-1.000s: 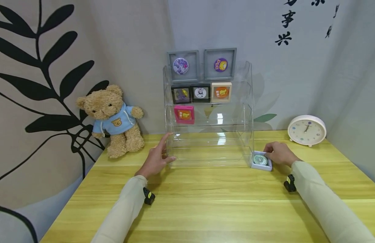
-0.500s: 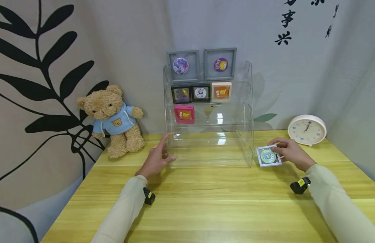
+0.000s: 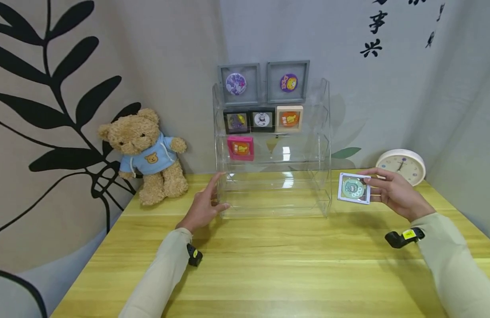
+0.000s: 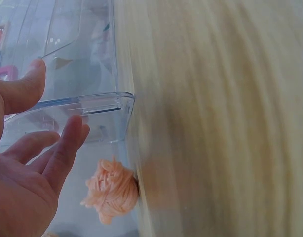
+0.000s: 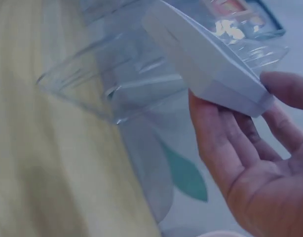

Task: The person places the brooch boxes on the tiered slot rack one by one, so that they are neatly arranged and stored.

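Observation:
My right hand [image 3: 396, 193] pinches a small pale-lilac display frame [image 3: 369, 201] by its right edge, thumb in front and fingers behind. A round green badge [image 3: 353, 188] shows inside it. The frame is held up right of a clear acrylic tiered rack [image 3: 277, 205]; its plain white back and side [image 5: 206, 64] face the right wrist camera. At the rack's left side, my left hand [image 3: 201, 207] spreads its thumb and fingers about the side panel's front edge [image 4: 104, 101], fingers nearly straight.
Two grey frames [image 3: 288, 98] stand on the rack's top tier. Below are two black frames [image 3: 262, 129], a cream frame [image 3: 289, 129] and a pink frame [image 3: 241, 157]. A teddy bear [image 3: 147, 152] sits left; a round white clock [image 3: 402, 155] stands behind the right hand.
The right hand has lifted the lilac frame off the table beside the rack, tilted it up to face the head camera and drawn it right. The left hand stays in place.

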The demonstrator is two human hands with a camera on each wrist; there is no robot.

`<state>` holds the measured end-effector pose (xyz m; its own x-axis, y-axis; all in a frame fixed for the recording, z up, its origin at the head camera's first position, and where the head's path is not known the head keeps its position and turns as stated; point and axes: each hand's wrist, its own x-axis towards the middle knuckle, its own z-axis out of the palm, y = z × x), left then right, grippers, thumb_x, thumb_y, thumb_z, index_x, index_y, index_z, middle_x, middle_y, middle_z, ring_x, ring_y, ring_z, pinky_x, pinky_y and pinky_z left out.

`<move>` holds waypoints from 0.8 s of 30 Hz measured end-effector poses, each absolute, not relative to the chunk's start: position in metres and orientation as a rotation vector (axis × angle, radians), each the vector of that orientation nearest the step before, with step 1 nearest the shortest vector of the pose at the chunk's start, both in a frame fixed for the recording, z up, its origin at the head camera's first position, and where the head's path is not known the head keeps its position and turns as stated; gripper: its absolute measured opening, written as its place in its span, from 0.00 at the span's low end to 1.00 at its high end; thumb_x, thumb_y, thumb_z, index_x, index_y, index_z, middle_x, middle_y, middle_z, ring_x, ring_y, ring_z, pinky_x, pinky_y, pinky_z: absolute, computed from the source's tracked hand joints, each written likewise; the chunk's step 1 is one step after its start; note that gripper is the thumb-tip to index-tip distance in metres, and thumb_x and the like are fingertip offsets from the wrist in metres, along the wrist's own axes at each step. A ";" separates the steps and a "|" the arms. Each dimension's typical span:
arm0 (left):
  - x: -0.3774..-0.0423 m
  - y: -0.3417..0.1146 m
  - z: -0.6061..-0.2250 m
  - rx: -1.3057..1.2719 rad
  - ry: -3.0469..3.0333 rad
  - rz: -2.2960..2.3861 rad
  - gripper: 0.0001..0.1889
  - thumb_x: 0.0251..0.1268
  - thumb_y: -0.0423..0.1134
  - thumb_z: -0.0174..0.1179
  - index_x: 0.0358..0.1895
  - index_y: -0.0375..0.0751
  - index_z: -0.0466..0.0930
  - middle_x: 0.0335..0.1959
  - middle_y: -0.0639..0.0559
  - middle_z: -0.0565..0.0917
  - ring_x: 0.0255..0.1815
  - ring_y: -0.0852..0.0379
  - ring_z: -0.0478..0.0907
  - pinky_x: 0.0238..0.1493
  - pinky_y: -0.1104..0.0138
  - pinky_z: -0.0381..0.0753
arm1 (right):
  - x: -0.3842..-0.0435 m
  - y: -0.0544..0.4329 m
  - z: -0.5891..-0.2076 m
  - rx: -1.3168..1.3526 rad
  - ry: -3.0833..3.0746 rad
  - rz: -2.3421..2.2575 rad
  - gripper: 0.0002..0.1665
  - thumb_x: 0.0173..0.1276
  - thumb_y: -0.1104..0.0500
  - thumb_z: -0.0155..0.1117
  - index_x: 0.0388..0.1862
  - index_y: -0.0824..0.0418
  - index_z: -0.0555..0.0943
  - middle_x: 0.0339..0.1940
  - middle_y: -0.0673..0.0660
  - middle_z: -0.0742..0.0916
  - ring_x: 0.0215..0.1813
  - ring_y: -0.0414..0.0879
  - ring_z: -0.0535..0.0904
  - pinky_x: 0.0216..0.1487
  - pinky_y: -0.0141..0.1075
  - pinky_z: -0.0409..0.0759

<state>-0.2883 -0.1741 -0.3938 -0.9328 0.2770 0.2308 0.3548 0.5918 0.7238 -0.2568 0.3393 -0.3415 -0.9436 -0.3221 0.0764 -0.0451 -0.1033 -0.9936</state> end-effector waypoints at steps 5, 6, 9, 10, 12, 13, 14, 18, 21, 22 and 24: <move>-0.289 -0.173 -0.391 -0.557 -2.716 -1.283 0.50 0.65 0.36 0.68 0.76 0.83 0.45 0.74 0.30 0.68 0.65 0.32 0.77 0.61 0.44 0.84 | -0.253 0.335 -0.327 -0.578 1.848 -2.225 0.20 0.80 0.70 0.44 0.57 0.58 0.81 0.49 0.54 0.89 0.46 0.48 0.90 0.46 0.39 0.92; -0.289 -0.172 -0.390 -0.561 -2.712 -1.285 0.50 0.65 0.36 0.68 0.77 0.83 0.45 0.74 0.31 0.68 0.65 0.32 0.77 0.61 0.44 0.84 | -0.252 0.333 -0.324 -0.593 1.856 -2.222 0.20 0.80 0.70 0.45 0.57 0.58 0.81 0.50 0.54 0.89 0.47 0.48 0.90 0.46 0.39 0.91; -0.288 -0.172 -0.389 -0.560 -2.707 -1.293 0.50 0.65 0.36 0.68 0.77 0.82 0.45 0.74 0.32 0.69 0.65 0.32 0.77 0.61 0.45 0.84 | -0.251 0.325 -0.316 -0.616 1.915 -2.197 0.19 0.78 0.71 0.47 0.58 0.59 0.80 0.50 0.54 0.89 0.48 0.47 0.89 0.47 0.38 0.91; -0.288 -0.172 -0.389 -0.560 -2.706 -1.291 0.50 0.65 0.36 0.68 0.77 0.82 0.45 0.74 0.32 0.69 0.65 0.32 0.77 0.61 0.45 0.84 | -0.251 0.322 -0.313 -0.614 1.944 -2.183 0.19 0.78 0.72 0.48 0.58 0.58 0.80 0.50 0.54 0.89 0.48 0.47 0.89 0.46 0.38 0.91; -0.288 -0.172 -0.389 -0.565 -2.704 -1.285 0.50 0.65 0.36 0.68 0.77 0.82 0.45 0.74 0.31 0.68 0.65 0.32 0.77 0.61 0.45 0.84 | -0.251 0.315 -0.308 -0.614 2.001 -2.152 0.19 0.76 0.72 0.51 0.58 0.58 0.80 0.50 0.52 0.89 0.48 0.46 0.89 0.46 0.38 0.91; -0.288 -0.172 -0.389 -0.566 -2.705 -1.284 0.50 0.65 0.36 0.68 0.77 0.82 0.45 0.74 0.31 0.68 0.65 0.31 0.77 0.61 0.44 0.84 | -0.252 0.311 -0.305 -0.617 2.028 -2.138 0.18 0.76 0.72 0.52 0.57 0.59 0.80 0.50 0.52 0.89 0.48 0.45 0.89 0.46 0.38 0.92; -0.288 -0.172 -0.390 -0.568 -2.705 -1.283 0.50 0.65 0.36 0.68 0.77 0.81 0.45 0.74 0.31 0.68 0.65 0.31 0.77 0.61 0.44 0.84 | -0.252 0.307 -0.303 -0.621 2.052 -2.125 0.18 0.75 0.72 0.54 0.57 0.59 0.80 0.50 0.52 0.89 0.48 0.45 0.89 0.46 0.38 0.92; -0.287 -0.173 -0.391 -0.563 -2.706 -1.297 0.50 0.65 0.35 0.68 0.77 0.80 0.46 0.73 0.32 0.70 0.65 0.31 0.77 0.61 0.45 0.84 | -0.258 0.287 -0.291 -0.611 2.205 -2.037 0.14 0.73 0.69 0.60 0.55 0.61 0.80 0.48 0.50 0.90 0.47 0.44 0.89 0.45 0.38 0.92; -0.287 -0.173 -0.392 -0.565 -2.703 -1.295 0.50 0.65 0.34 0.68 0.78 0.78 0.46 0.72 0.31 0.71 0.65 0.32 0.77 0.60 0.45 0.85 | -0.263 0.271 -0.280 -0.554 2.406 -1.892 0.16 0.72 0.64 0.63 0.58 0.62 0.78 0.46 0.48 0.89 0.46 0.42 0.89 0.46 0.37 0.91; -0.286 -0.173 -0.392 -0.567 -2.702 -1.294 0.50 0.65 0.34 0.68 0.78 0.78 0.45 0.72 0.31 0.71 0.64 0.32 0.78 0.60 0.45 0.85 | -0.264 0.265 -0.276 -0.526 2.471 -1.839 0.17 0.72 0.63 0.64 0.59 0.62 0.78 0.47 0.48 0.89 0.45 0.42 0.89 0.46 0.36 0.91; -0.286 -0.173 -0.392 -0.562 -2.704 -1.278 0.50 0.65 0.35 0.68 0.78 0.80 0.45 0.72 0.31 0.71 0.64 0.32 0.78 0.60 0.46 0.85 | -0.268 0.254 -0.268 -0.487 2.576 -1.740 0.20 0.72 0.62 0.64 0.61 0.63 0.77 0.50 0.53 0.89 0.45 0.41 0.88 0.48 0.37 0.91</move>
